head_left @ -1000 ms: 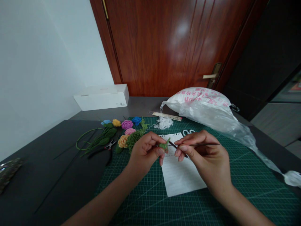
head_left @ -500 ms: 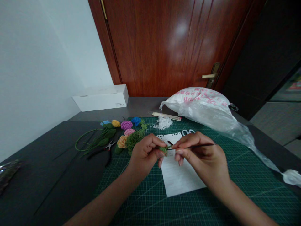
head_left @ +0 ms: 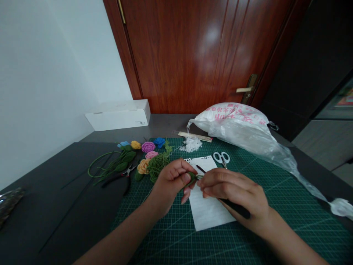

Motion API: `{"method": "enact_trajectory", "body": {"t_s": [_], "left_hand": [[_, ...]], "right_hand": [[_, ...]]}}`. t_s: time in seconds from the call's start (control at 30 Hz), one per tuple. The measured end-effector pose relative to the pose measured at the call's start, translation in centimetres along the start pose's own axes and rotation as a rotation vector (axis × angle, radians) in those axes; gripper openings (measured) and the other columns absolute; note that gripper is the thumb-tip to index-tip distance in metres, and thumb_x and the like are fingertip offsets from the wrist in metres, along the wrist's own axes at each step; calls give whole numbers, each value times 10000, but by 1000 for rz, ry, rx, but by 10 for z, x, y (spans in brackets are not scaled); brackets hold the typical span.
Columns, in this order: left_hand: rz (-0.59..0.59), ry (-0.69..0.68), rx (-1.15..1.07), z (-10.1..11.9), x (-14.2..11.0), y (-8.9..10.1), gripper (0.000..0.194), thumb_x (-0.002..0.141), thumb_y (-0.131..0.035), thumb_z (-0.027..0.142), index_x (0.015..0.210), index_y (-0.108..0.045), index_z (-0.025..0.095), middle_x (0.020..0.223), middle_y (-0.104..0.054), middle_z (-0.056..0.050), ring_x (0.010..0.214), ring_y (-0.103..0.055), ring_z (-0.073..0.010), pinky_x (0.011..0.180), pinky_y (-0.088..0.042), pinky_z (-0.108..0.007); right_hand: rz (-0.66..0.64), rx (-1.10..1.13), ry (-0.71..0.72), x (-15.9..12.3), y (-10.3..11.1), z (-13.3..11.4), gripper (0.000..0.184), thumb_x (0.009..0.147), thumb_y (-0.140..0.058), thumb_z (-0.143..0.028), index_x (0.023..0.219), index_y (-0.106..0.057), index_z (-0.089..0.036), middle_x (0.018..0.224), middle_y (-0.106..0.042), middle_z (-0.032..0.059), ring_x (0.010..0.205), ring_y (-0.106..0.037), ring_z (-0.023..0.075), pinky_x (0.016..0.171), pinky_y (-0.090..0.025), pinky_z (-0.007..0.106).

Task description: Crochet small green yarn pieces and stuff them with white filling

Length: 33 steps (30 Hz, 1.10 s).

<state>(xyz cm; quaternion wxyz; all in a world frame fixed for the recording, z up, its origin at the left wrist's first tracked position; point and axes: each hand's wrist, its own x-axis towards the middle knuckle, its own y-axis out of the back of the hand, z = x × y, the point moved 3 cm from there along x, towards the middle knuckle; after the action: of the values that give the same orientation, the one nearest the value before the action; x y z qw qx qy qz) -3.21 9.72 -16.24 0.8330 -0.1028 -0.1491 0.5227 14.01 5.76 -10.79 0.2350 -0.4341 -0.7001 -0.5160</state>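
Note:
Pinched in my left hand (head_left: 175, 180) is a small green crochet piece (head_left: 191, 178), partly covered by the fingers. My right hand (head_left: 234, 187) grips a crochet hook (head_left: 235, 208) whose dark handle sticks out below the palm. The hook's tip end meets the green piece at a pale loop, though the fingers hide the very tip. Below both hands lies a sheet of notepaper (head_left: 209, 209) with a torn top edge. A dark, thin stick-like thing (head_left: 200, 169) shows just above the right fingertips. Green yarn (head_left: 157, 167) is bundled left of my left hand.
A green cutting mat (head_left: 160, 228) covers the table. Crocheted flowers (head_left: 148, 147), pliers (head_left: 128, 173) and green stems (head_left: 118, 162) lie left. White scissors (head_left: 221, 158), white beads (head_left: 191, 144) and a ruler (head_left: 195, 136) are behind; a plastic sack (head_left: 237, 117) stands right, a white box (head_left: 118, 115) back left.
My right hand has turned over, knuckles up, swinging the hook's handle downward. The scissors show more fully. My left hand keeps its pinch on the green piece, which has tilted.

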Motion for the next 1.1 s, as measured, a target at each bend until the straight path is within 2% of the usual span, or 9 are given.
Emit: {"method": "enact_trajectory", "body": {"t_s": [0.23,0.3,0.37,0.43,0.6,0.77,0.87,1.0,1.1], "left_hand": [[114,12,108,3,-3,-3,108,819,-705,224,831,-632,146,594,-586,34,412,-474,-74,364,-391,-175],[117,6,152,3,-3,-4,82,819,-681,205,824,-615,157,592,-588,41,397,-470,-71,360,-379,-175],[113,-13,194,3,-3,-5,74,827,-663,199,831,-595,171,585,-582,52,393,-467,-70,367,-379,-176],[117,-53,250,4,-3,-4,67,827,-649,182,830,-582,180,584,-577,61,390,-470,-69,381,-386,-181],[176,-263,487,7,-5,1,97,802,-603,100,844,-622,185,718,-634,24,430,-522,-75,419,-411,-206],[220,-496,811,13,-12,2,180,815,-575,32,847,-659,188,810,-701,-30,713,-679,-159,619,-518,-261],[207,-589,942,17,-14,0,228,808,-548,-2,852,-660,191,830,-726,-36,802,-705,-176,713,-541,-281],[169,-590,978,19,-14,-4,261,783,-501,-13,812,-644,203,808,-721,-29,801,-698,-184,732,-543,-292],[156,-431,827,15,-9,-5,204,779,-527,25,741,-615,204,704,-673,-3,657,-651,-166,639,-519,-277]], "right_hand": [[36,48,-23,-3,-12,-1,171,1017,-524,-64,1001,-681,-131,938,-761,107,954,-737,188,840,-624,325],[154,18,-123,-5,-13,4,134,992,-587,-77,953,-684,-160,886,-757,69,867,-754,172,774,-637,294],[340,20,-288,-9,-13,13,103,946,-676,-101,889,-675,-187,832,-736,27,700,-746,139,630,-633,247],[455,67,-391,-11,-15,19,104,919,-724,-133,868,-664,-200,824,-719,11,582,-715,118,520,-610,231],[447,199,-485,-10,-24,23,115,940,-703,-168,852,-642,-210,785,-694,6,582,-707,126,524,-610,256],[434,276,-506,-12,-29,22,168,954,-683,-162,825,-602,-231,772,-676,-6,629,-696,134,568,-590,277],[420,320,-485,-12,-31,22,173,949,-687,-147,824,-603,-231,798,-673,-5,650,-688,130,584,-581,274],[407,296,-445,-11,-34,23,200,935,-708,-155,774,-607,-215,744,-669,-1,673,-679,137,592,-566,263],[417,273,-418,-10,-36,24,191,930,-709,-164,768,-618,-207,720,-656,-4,630,-660,129,549,-552,247]]}}
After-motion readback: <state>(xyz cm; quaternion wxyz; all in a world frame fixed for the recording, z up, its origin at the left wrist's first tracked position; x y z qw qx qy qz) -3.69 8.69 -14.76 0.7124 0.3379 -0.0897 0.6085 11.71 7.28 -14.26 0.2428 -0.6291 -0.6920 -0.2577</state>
